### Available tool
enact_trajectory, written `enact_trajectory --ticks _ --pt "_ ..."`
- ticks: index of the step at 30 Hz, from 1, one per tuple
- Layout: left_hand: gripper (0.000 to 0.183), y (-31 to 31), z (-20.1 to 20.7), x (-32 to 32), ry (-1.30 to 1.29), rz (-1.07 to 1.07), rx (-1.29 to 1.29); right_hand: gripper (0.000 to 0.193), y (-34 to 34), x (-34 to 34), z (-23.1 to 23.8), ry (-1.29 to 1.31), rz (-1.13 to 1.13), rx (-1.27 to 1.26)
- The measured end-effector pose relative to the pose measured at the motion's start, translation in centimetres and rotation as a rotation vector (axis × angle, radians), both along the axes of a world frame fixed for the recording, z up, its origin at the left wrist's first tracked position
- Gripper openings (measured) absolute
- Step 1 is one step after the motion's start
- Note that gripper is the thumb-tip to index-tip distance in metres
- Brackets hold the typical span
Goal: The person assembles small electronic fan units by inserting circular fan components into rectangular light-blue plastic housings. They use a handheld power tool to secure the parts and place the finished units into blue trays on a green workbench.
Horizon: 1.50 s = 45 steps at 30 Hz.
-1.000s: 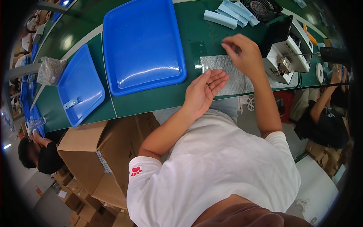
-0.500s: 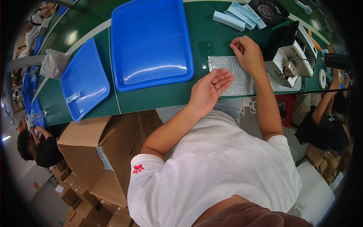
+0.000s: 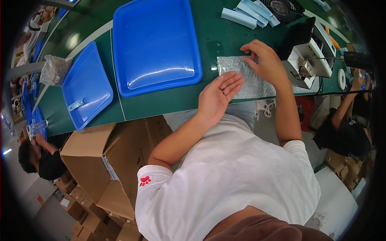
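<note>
My left hand (image 3: 214, 97) is held palm up over the table's near edge, its fingers stretched out. A tiny dark speck shows at the base of its fingers, too small to name. Above a sheet of clear bubble wrap (image 3: 246, 89), my right hand (image 3: 263, 64) hovers with thumb and fingers apart and nothing visible between them. Just right of it sits a white and black boxy device (image 3: 299, 60) with metal parts on its near face. The shaft of a black-handled screwdriver (image 3: 358, 60) reaches toward this device.
A large blue tray (image 3: 157, 86) lies left of my hands. Beyond it, a smaller blue tray (image 3: 90, 86) holds a metal bracket (image 3: 75, 105). Light blue strips (image 3: 245, 15) and a black fan (image 3: 283, 10) lie at the back. An open cardboard box (image 3: 90, 140) stands below the table edge.
My right hand has opened from a pinch, spreading thumb and fingers. My left hand stays palm up. The whole view has shifted slightly.
</note>
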State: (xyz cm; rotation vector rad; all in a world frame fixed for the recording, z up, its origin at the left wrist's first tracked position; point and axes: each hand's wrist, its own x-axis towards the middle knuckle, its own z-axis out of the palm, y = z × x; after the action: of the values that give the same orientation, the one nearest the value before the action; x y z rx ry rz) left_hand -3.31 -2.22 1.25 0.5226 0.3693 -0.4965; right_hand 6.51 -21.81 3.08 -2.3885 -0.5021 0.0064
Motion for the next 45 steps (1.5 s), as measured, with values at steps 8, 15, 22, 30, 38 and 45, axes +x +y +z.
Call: enact_trajectory --ticks 8,15,22,30,38,45 --pt "0.047 0.1 -0.8 0.0 -0.028 -0.033 -0.008 0.014 -0.5 1.5 -1.0 0.056 0.057 -0.049" --pt "0.047 0.2 -1.0 -0.1 -0.030 -0.023 -0.020 0.011 -0.3 2.5 -0.2 0.068 0.108 -0.022" --pt "0.047 0.3 -0.7 0.0 0.041 0.064 -0.086 0.013 1.8 0.7 4.1 0.243 0.525 0.284" --pt "0.046 0.0 -0.4 -0.1 0.037 0.094 -0.012 0.017 6.7 7.0 -2.3 -0.100 0.154 0.052" --pt "0.049 0.3 -0.3 -0.2 0.051 0.085 -0.014 0.016 6.8 7.1 -4.4 -0.189 0.116 0.014" --pt "0.052 0.1 -0.6 -0.1 0.037 0.129 -0.041 0.009 7.0 3.9 -0.5 0.035 0.100 0.074"
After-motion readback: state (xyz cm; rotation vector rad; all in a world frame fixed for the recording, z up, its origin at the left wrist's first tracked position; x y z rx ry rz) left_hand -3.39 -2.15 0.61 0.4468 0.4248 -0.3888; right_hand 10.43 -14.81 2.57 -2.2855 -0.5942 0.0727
